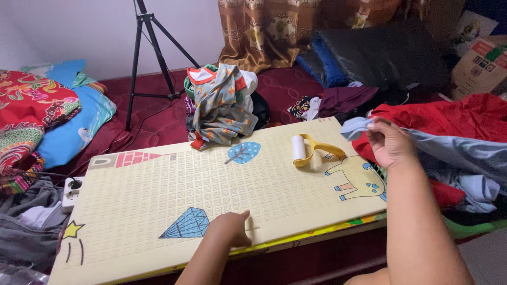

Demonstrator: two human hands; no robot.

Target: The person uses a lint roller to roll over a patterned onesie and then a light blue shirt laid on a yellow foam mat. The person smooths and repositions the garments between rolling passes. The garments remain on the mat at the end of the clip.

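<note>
A cream foam play mat (pixel 211 195) with printed drawings lies across my maroon bed. My left hand (pixel 229 230) rests flat, fingers loose, seemingly steadying its near edge. My right hand (pixel 390 143) pinches a pale blue cloth garment (pixel 465 153) at its corner; it trails rightward over the red clothes (pixel 465 113). A yellow-handled lint roller (pixel 311 149) lies nearby.

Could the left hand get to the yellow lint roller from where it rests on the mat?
Probably yes. The left hand lies flat near the mat's front edge, and the stretch of mat up to the lint roller is bare, with nothing between them.
</note>
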